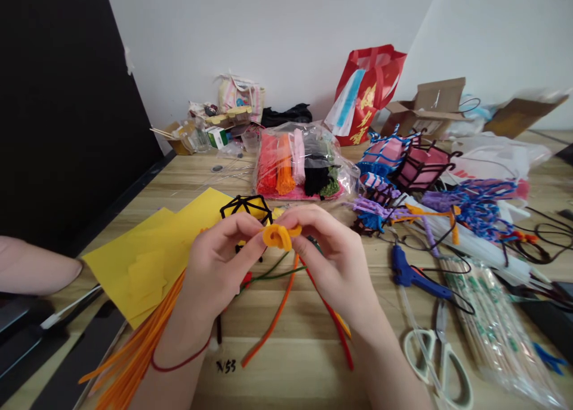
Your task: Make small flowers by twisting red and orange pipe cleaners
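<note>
Between both hands is a curled orange-yellow pipe cleaner [278, 237], bent into small loops. My left hand [226, 252] pinches its left side with thumb and forefinger. On the other side, my right hand [329, 252] grips it the same way. Just behind the fingers stands a black pipe-cleaner frame [247, 207] with yellow showing inside, partly hidden. Below the hands lie an orange pipe cleaner [273, 326], a red pipe cleaner [333, 320] and green strands [273, 274]. A bundle of orange pipe cleaners [147, 338] passes beneath my left forearm.
Yellow sheets [179, 231] lie at left, near another person's arm [36, 265]. A clear bag of coloured pipe cleaners [304, 159] sits behind. At right are a blue glue gun [416, 273], scissors [441, 350], wrapped sticks [496, 326] and pink lanterns [423, 165]. A red bag [371, 93] stands behind.
</note>
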`<state>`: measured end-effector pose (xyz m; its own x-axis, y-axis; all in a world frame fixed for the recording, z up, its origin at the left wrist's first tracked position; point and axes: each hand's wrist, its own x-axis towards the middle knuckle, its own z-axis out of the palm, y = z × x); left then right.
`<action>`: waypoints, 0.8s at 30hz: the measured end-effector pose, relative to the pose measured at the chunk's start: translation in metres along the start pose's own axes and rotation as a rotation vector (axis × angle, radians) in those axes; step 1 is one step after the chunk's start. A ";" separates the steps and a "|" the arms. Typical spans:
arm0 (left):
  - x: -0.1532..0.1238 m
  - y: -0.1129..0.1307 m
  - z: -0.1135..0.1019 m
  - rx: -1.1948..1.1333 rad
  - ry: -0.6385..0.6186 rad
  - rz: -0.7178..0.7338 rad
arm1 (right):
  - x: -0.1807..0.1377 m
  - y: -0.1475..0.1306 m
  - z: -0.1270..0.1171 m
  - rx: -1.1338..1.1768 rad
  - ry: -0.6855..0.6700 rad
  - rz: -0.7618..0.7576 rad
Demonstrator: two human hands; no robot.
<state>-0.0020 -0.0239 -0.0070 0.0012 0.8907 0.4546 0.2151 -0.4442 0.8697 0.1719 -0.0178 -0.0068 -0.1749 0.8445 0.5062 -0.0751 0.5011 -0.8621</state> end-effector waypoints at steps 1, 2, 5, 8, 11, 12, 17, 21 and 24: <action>0.001 0.000 0.000 -0.053 -0.025 -0.056 | 0.000 -0.001 0.000 0.002 -0.007 -0.002; 0.001 -0.001 0.001 -0.095 -0.031 -0.092 | -0.001 -0.001 -0.001 0.007 -0.007 0.005; -0.001 0.002 0.006 -0.125 0.042 -0.081 | 0.000 -0.002 -0.002 0.039 0.042 0.089; -0.006 0.006 0.012 -0.021 0.100 0.017 | 0.001 0.000 -0.002 0.111 0.082 0.197; -0.008 0.006 0.012 0.109 0.149 0.119 | 0.001 0.001 -0.003 0.166 0.084 0.255; -0.008 0.006 0.011 0.143 0.160 0.151 | 0.001 0.001 -0.003 0.169 0.083 0.264; -0.009 -0.003 0.005 0.296 0.159 0.365 | 0.001 -0.001 -0.006 0.184 0.037 0.313; -0.007 -0.008 0.004 0.407 0.190 0.586 | 0.002 -0.002 -0.008 0.223 -0.018 0.344; -0.004 -0.010 0.008 0.311 0.147 0.496 | 0.005 -0.003 -0.008 0.237 -0.005 0.362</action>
<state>0.0036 -0.0223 -0.0187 0.0442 0.5516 0.8329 0.4989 -0.7346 0.4600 0.1796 -0.0142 -0.0013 -0.2360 0.9566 0.1708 -0.2314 0.1154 -0.9660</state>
